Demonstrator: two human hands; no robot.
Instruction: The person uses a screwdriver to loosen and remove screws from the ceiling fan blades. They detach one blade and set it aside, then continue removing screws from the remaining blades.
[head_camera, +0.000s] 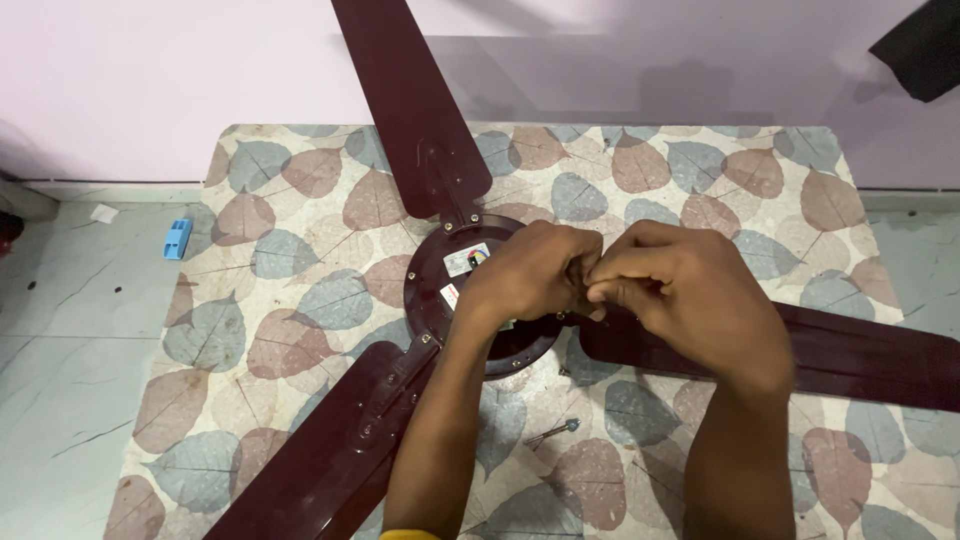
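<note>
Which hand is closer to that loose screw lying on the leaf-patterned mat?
Left. The left hand is up over the fan hub, its forearm passing beside the screw; the right hand is farther up and right.

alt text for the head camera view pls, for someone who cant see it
Left hand and right hand meet, fingers pinched together, over the hub of a maroon ceiling fan lying on a leaf-patterned table. A loose screw lies near the forearms.

Three maroon fan blades (410, 110) fan out from the hub (450, 290) and fence my hands in. Between them the leaf-print mat (290, 250) lies open, save a loose screw (552, 432) near my wrists.
</note>
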